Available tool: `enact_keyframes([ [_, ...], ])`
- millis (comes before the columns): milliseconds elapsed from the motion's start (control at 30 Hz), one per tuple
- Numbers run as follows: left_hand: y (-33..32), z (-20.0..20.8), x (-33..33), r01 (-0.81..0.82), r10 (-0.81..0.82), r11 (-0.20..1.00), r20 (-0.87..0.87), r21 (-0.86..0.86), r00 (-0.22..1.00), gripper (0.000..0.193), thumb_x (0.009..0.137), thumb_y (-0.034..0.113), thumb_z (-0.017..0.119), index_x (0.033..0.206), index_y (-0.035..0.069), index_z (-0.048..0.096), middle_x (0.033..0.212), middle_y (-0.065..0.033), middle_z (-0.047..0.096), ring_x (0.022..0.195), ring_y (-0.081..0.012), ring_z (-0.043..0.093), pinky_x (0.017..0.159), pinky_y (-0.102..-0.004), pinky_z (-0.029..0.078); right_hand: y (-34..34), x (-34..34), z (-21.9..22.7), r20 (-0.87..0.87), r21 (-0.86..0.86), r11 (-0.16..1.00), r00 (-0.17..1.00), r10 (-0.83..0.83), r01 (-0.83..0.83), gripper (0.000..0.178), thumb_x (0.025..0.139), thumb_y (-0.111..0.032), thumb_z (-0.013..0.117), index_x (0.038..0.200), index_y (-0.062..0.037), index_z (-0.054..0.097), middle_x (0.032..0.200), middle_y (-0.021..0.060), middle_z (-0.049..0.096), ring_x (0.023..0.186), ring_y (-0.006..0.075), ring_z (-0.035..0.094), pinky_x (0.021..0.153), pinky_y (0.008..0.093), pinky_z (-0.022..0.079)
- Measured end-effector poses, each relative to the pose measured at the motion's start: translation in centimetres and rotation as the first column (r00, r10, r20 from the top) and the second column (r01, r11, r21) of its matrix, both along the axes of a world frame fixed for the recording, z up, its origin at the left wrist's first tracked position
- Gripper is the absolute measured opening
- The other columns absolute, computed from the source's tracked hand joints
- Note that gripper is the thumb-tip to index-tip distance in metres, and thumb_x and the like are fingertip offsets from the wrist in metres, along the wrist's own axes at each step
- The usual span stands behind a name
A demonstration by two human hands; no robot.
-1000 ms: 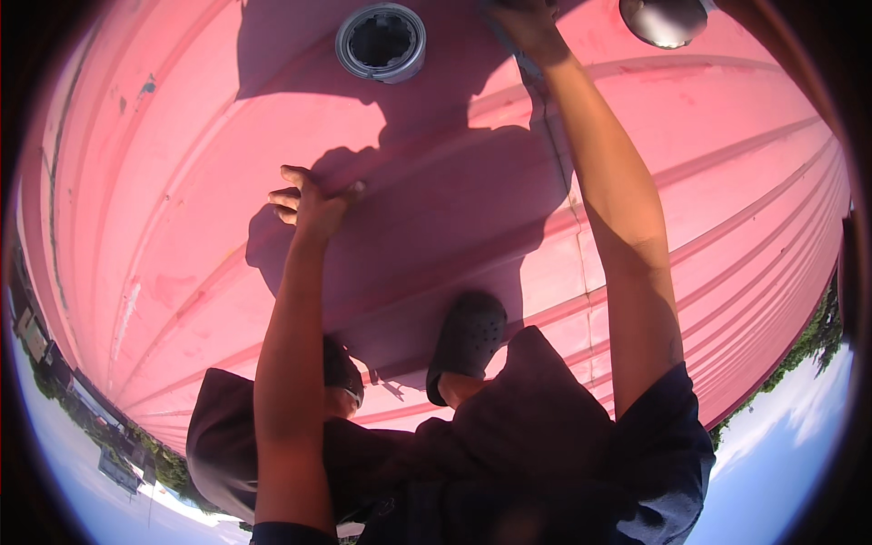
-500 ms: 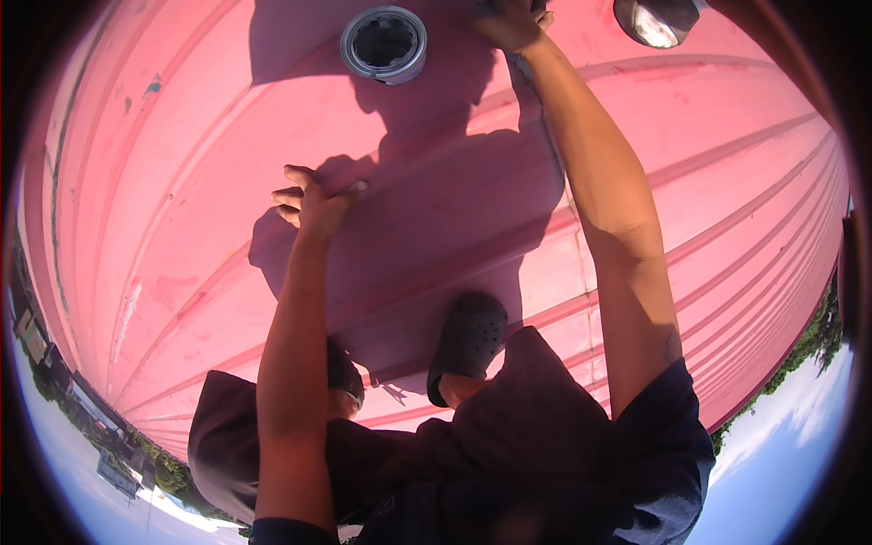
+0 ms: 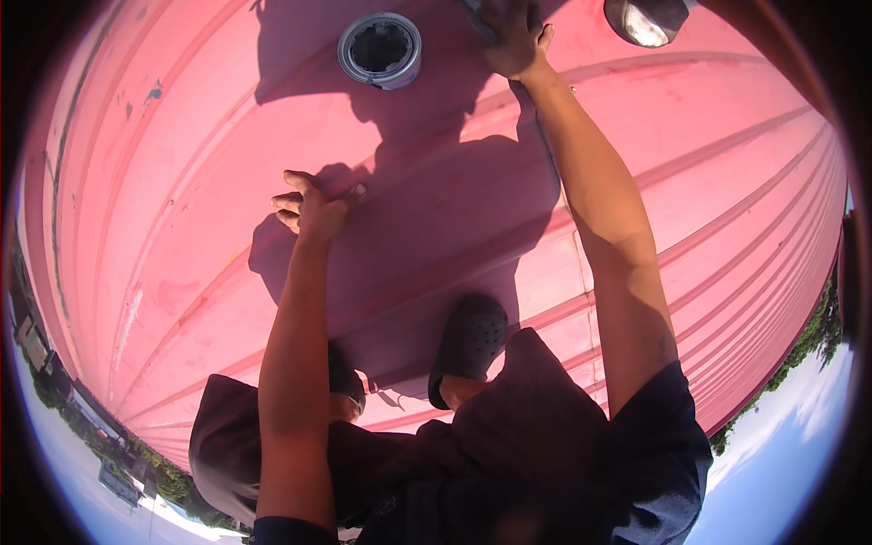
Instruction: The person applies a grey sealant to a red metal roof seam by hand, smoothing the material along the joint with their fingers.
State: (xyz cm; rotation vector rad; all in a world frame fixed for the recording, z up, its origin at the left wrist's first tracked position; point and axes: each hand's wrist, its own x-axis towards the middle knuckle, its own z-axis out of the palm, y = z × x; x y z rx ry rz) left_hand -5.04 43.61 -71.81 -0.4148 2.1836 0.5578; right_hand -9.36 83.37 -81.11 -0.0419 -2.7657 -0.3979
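I crouch on a ribbed pink-red metal roof. My left hand is over the sheet with its fingers spread, holding nothing. My right hand reaches far forward to the top edge of the view. Its shaded fingers curl over a small dark grey thing against the roof; what kind of thing it is, I cannot make out. Between and beyond my hands, left of the right one, stands an open round metal can with a ragged dark inside.
A dark rounded object with a shiny pale face lies at the far right, beside a brown bar. Raised ribs run across the roof. My dark clogs rest on it. Trees and buildings show past the roof's edges.
My right hand has come slightly back toward me, so more of it shows. The can sits slightly lower in the picture. My left hand stays put.
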Motion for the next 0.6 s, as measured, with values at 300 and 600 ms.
enact_keyframes([
  [300, -3.6, 0.4, -0.1, -0.033, 0.031, 0.997, -0.031, -0.067, 0.999, 0.136, 0.068, 0.053, 0.084, 0.153, 0.013, -0.015, 0.152, -0.0382, -0.020, 0.144, -0.0532, -0.013, 0.116, -0.0566, 0.017, -9.1, -0.2, 8.6, 0.412, -0.337, 0.915, 0.909, -0.068, 0.221, 0.083, 0.083, -0.046, 0.057, 0.155, -0.0220, 0.023, 0.161, 0.0212, 0.012, 0.145, 0.0532, 0.002, 0.112, 0.0714, 0.008],
  [600, -3.9, 0.2, -0.1, -0.043, 0.041, 0.998, -0.044, -0.035, 0.998, 0.138, 0.068, 0.051, 0.085, 0.153, 0.011, -0.016, 0.151, -0.0381, -0.020, 0.143, -0.0521, -0.016, 0.116, -0.0571, 0.014, -9.4, 0.0, 5.9, 0.324, -0.472, 0.785, 0.907, -0.270, 0.402, 0.059, 0.078, -0.042, 0.059, 0.137, -0.0355, 0.053, 0.160, 0.0200, 0.015, 0.147, 0.0470, -0.001, 0.114, 0.0682, 0.000],
])
